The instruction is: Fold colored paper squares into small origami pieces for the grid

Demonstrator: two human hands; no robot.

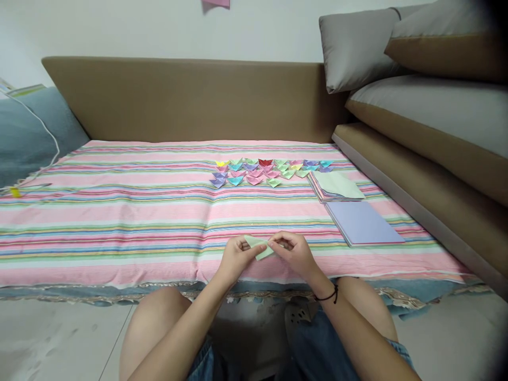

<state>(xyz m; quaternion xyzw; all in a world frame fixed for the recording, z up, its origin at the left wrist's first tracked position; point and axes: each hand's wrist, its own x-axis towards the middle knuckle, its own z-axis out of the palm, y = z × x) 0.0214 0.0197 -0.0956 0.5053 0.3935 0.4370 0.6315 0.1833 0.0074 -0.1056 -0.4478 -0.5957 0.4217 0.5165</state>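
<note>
Between my hands is a partly folded sheet of pale green paper (261, 252), held just above the near edge of the striped cloth (166, 214). My left hand (237, 255) pinches its left side, with the thumb lying on top. On the other side my right hand (292, 253) grips it with thumb and fingertips, close to the left thumb. My fingers cover parts of the paper, so its exact fold is hard to make out. Beyond the hands, several small folded paper boats (254, 180) in many colours stand in rows.
To the right lie a stack of lilac-topped paper (367, 223) and a stack topped with pale green sheets (339, 185). Grey and brown cushions (432, 114) pile up along the right side. A brown backrest (198, 100) closes the far side. A white cable (50, 135) runs at the left.
</note>
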